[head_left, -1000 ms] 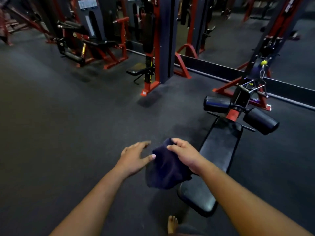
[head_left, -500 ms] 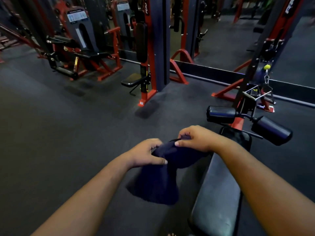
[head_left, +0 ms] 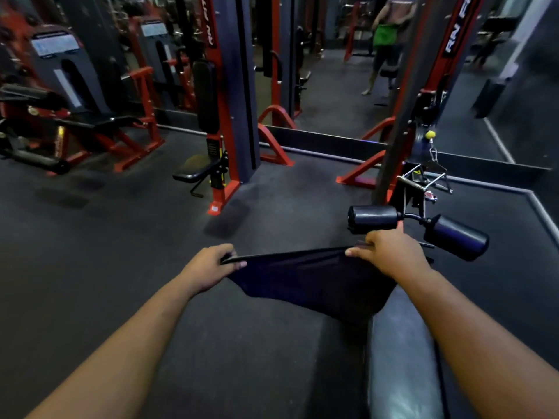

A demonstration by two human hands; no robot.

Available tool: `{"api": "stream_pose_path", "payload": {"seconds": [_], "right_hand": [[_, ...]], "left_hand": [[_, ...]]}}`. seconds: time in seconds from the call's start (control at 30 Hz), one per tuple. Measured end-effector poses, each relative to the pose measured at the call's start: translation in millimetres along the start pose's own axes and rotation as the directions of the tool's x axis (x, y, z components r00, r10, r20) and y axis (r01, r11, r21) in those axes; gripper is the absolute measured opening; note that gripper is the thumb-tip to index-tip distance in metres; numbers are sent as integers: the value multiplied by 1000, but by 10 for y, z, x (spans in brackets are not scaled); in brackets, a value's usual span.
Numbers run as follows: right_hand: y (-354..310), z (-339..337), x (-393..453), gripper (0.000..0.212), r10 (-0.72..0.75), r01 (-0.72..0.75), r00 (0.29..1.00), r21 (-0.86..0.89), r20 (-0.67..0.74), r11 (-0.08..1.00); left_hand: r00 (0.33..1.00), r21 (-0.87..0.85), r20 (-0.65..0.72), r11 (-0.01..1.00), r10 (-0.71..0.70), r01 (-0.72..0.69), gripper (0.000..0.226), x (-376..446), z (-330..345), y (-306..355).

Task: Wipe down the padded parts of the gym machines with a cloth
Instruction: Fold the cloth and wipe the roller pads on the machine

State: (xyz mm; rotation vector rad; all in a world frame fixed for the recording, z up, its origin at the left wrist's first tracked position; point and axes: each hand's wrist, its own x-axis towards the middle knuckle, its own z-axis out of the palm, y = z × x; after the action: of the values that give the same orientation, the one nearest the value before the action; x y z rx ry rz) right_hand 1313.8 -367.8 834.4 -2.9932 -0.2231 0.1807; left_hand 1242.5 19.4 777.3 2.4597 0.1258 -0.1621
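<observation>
Dark cloth (head_left: 311, 279) stretched flat, sagging over black bench pad (head_left: 399, 358).

Floor (head_left: 90, 252): dark rubber matting, matte, with faint lighter patches.
Wall (head_left: 332, 95): large mirror panels on a low black base strip, reflecting machines, floor and a standing person (head_left: 385, 40).
Central column (head_left: 236, 86): upright red and dark grey frame lettered in white, with a tall back pad and a small black seat (head_left: 196, 172) at its foot.
Left station (head_left: 69, 116): red-framed machine with a grey weight-stack shroud carrying a white placard.
Right column (head_left: 423, 86): slanted red and black upright with white lettering; a yellow ball stop (head_left: 430, 134) and a metal handle (head_left: 423, 176) hang near its base.
Light: dim, uneven, with motion blur at left.
</observation>
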Motion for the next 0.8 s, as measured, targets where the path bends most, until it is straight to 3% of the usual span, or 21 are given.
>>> {"api": "stream_pose_path", "payload": {"seconds": [0.1, 0.17, 0.23, 0.27, 0.33, 0.4, 0.47, 0.6, 0.8], "right_hand": [[-26, 40, 83, 49, 11, -5, 991, -45, 134, 999], [-44, 130, 120, 45, 50, -42, 984, -47, 171, 998], [-112, 275, 145, 42, 151, -179, 971, 149, 184, 972], [-168, 344, 173, 44, 219, -270, 958, 331, 182, 904], [-407, 485, 120, 46, 283, -349, 936, 670, 212, 655], [-681, 644, 247, 35, 302, -422, 894, 849, 331, 318], [-963, 660, 268, 22, 250, -470, 867, 874, 432, 120], [-1166, 734, 530, 15, 256, -432, 857, 894, 448, -119], [-1026, 698, 1088, 14, 295, -365, 847, 887, 443, -283]], "left_hand": [[998, -271, -65, 962, 25, -41, 25, 211, -54, -60], [993, -363, -118, 931, 3, -46, 17, 376, -113, -103], [985, -353, -171, 935, -27, -35, 16, 542, -159, -93], [981, -336, -190, 942, -47, -20, 18, 629, -138, -60], [965, -368, -242, 930, -100, 5, 24, 690, -30, 38], [983, -435, -174, 900, -64, -19, 24, 959, 167, 157], [997, -479, -80, 877, -9, -31, 16, 932, 388, 288], [985, -488, -9, 858, 174, -157, 12, 916, 714, 606], [944, -246, 8, 916, 329, -317, 24, 1364, 745, 854]]}}
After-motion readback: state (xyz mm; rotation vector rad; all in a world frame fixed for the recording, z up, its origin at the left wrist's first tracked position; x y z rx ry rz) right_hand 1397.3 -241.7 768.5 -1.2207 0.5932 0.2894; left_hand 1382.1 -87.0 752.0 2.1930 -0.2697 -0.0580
